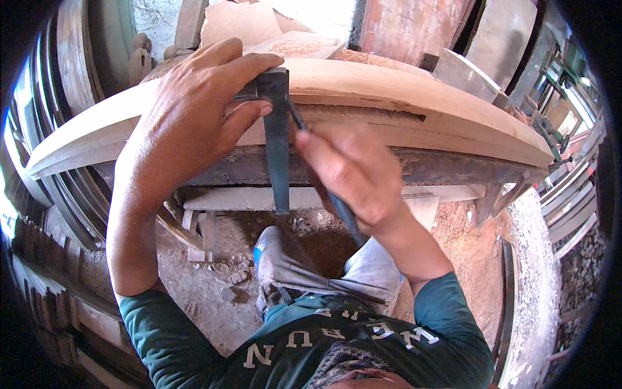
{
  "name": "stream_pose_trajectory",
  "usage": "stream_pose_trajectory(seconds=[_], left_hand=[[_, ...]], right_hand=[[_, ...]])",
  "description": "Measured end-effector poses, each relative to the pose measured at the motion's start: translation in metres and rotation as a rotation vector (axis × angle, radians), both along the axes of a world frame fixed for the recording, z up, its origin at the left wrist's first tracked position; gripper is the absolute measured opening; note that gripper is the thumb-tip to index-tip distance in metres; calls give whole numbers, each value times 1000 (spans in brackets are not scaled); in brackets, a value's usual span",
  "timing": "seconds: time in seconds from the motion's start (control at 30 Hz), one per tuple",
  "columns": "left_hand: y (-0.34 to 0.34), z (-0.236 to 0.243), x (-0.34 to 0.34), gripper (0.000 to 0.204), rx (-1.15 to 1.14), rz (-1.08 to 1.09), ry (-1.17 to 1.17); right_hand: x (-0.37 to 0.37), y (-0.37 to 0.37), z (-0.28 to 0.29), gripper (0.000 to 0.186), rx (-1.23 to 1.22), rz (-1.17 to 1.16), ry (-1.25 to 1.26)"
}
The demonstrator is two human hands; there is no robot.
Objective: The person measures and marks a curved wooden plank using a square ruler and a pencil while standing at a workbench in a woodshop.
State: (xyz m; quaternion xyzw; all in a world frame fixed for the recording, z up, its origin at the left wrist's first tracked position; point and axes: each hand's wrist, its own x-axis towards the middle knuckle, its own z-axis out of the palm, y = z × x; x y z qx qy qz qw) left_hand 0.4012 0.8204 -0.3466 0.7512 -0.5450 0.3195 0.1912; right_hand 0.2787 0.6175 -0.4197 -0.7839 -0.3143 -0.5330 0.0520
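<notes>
My left hand grips a dark metal square at the top of the long wooden plank in front of me, its blade hanging down across the plank's front edge. My right hand, somewhat blurred, is closed on a long dark tool with its tip up against the right side of the blade, near my left thumb. What kind of tool it is I cannot tell. The plank rests on a dark, worn wooden bench, and a split runs along its front edge.
Offcut sheets and pieces lie behind the plank. Stacked boards lean at the left, more timber strips stand at the right, and a clamp-like metal fitting is at the plank's right end. Debris litters the floor below.
</notes>
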Motion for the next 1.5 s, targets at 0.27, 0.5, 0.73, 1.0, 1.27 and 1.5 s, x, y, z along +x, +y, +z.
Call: stream_pose_trajectory(seconds=[0.27,0.5,0.73,1.0,1.27,1.5], left_hand=[[-3,-2,-3,48,-15,20,9],[-6,3,-4,50,31,48,23],[-6,8,-10,54,54,71,42],[-20,4,-14,53,-1,89,47],[-16,12,-14,55,62,132,29],[-1,73,-25,33,168,228,382]], right_hand=[[-18,3,-58,39,71,55,126],[-5,0,-56,38,93,-11,43],[-5,-8,-53,39,111,23,124],[-34,-28,-67,34,114,-19,263],[-68,-132,52,15,217,-543,-55],[-57,-174,68,23,307,-633,297]])
